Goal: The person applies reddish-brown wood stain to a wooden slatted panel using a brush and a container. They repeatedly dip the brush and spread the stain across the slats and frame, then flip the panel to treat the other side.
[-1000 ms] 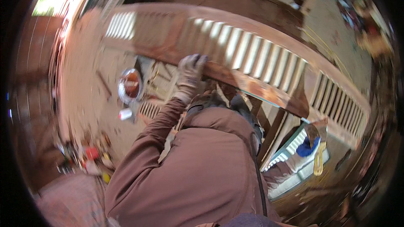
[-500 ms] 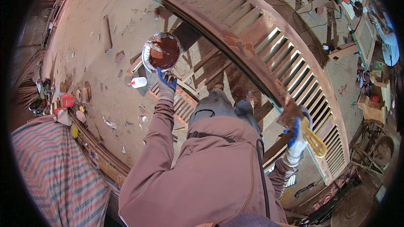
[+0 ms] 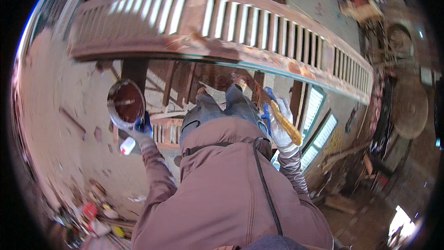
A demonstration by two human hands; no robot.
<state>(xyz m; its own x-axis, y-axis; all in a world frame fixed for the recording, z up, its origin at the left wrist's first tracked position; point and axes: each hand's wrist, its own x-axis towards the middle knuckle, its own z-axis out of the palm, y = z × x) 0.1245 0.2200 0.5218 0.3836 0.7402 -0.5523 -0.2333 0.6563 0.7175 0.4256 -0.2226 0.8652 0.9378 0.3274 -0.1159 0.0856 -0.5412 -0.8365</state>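
Head view: my left hand (image 3: 144, 127) is at the bucket (image 3: 114, 116), grip too blurry; my right hand (image 3: 281, 127) holds a yellow-handled tool (image 3: 287, 125).

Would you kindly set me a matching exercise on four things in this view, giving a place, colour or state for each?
1. Bucket
2. Yellow-handled tool
3. Slatted panel
4. Small container

A. Stretching across the upper part of the view
B. In the right hand
C. White, just below the bucket in the picture
D. Reddish-brown inside, beside the left hand

Pairs: 1-D; 2-B; 3-A; 4-C
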